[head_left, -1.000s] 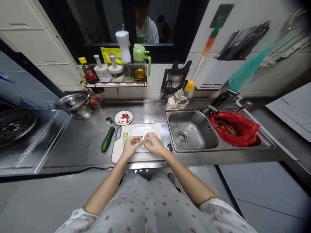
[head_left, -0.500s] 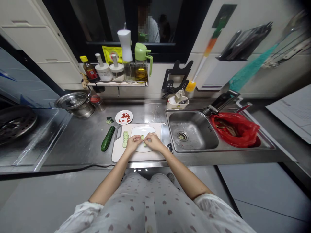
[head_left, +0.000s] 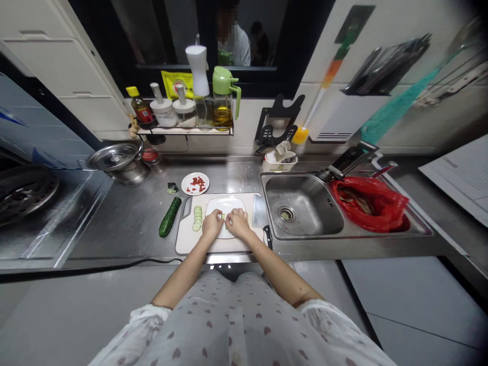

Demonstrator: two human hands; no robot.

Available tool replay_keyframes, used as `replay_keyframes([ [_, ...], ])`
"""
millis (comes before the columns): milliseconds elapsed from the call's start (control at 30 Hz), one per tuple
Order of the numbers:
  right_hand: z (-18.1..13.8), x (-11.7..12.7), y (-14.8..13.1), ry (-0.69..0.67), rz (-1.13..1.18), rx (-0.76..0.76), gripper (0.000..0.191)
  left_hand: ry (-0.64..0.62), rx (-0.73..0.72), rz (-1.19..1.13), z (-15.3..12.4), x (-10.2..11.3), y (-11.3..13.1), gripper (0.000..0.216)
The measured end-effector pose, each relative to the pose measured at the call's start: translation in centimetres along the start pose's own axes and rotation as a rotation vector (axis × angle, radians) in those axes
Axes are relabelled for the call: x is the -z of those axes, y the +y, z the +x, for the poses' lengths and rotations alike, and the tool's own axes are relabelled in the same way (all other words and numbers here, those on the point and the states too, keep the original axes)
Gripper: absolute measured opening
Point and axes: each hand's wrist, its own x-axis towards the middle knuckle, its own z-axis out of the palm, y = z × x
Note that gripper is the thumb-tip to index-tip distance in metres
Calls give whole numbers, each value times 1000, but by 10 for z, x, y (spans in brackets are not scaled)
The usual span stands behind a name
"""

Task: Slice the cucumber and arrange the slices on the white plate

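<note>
Left hand [head_left: 212,224] and right hand [head_left: 237,223] are fingertip to fingertip, both pinching a small cucumber piece [head_left: 223,217] just over the white plate [head_left: 224,204]. The exact finger grip is too small to make out. The plate sits on the cutting board [head_left: 183,243] at the table [head_left: 125,223] edge, with a row of sliced rounds [head_left: 197,219] beside the left hand and a whole cucumber [head_left: 170,217] off the board to the left. Risks: the piece looks thin and wet, so a loose pinch could drop it off the plate. The cleaver [head_left: 258,212] lies on the board close by the right hand, so a sideways wrist move could hit the blade or push it toward the sink [head_left: 305,203]. Leaning on the near rim could tip the plate.
</note>
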Motion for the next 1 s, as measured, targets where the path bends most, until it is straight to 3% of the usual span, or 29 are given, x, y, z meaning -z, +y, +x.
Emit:
replay_keyframes([
  [233,-12,-7,3,75,1,55,18,-16,-75,315,-7,2,5,29],
  [467,-24,-9,4,101,-53,123,20,-22,-219,351,-8,6,-3,33],
  [1000,-5,-14,-3,170,-365,136,25,12,-203,477,11,3,5,33],
])
